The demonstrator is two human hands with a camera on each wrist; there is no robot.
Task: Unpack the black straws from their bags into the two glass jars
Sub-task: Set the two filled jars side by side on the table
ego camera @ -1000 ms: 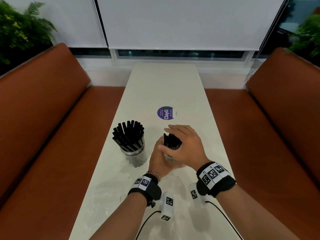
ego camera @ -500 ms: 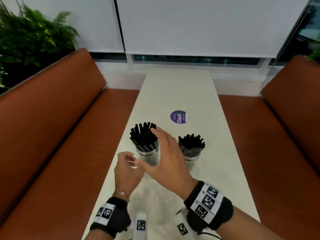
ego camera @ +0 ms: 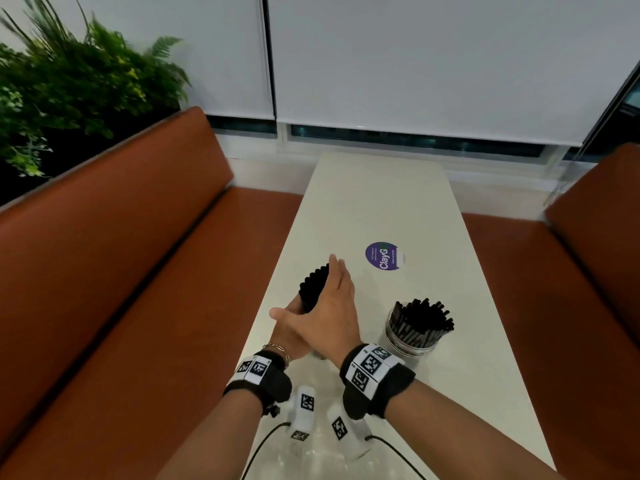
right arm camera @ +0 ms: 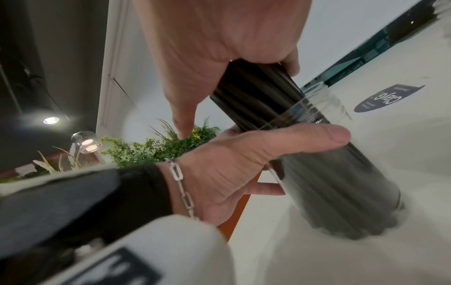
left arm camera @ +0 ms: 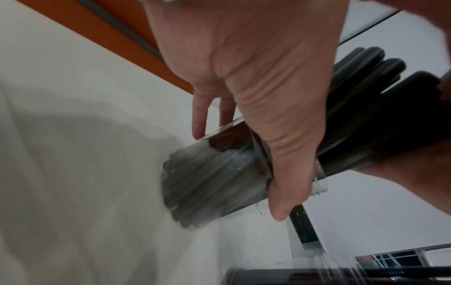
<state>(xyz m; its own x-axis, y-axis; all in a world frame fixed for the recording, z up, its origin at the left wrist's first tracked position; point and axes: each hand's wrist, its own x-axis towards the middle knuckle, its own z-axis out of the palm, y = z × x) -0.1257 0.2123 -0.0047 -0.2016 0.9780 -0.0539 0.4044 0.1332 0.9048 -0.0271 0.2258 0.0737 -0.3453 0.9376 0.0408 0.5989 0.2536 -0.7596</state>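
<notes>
Tidying remains: both jars hold straws; left hand (right arm camera: 234,169) grips the left-edge jar (right arm camera: 341,173), right hand (ego camera: 332,306) flat against its straws (ego camera: 313,285).

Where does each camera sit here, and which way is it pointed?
Head: forward and down the table; both forearms, right hand over left jar.
Left wrist: along left hand, gripping that jar.
Right wrist: along the right palm onto the straws; left hand visible.
Shared: left jar, all views.
</notes>
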